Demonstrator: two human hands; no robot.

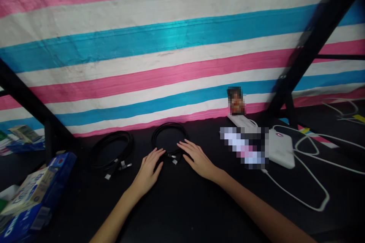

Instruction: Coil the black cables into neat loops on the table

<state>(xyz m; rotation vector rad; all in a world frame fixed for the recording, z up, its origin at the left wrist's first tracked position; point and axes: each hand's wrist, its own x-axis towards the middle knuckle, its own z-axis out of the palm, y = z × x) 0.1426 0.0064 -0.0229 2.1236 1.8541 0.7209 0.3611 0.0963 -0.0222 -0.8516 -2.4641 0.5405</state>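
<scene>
A coiled black cable with silver plug ends lies on the black tabletop. My left hand rests at the coil's left side, fingers stretched out and reaching to its edge. On the opposite side, the fingertips of my right hand lie along the coil's right edge, fingers extended. The plugs sit between the two hands. Neither hand is wrapped round the cable. To the left of my left hand lies a second coiled black cable, its metal plugs toward me.
Blue and cream boxes stand at the left edge. At right are a white power bank, white cables and a blurred-out device. Dark slanted posts flank the table, before a striped sheet.
</scene>
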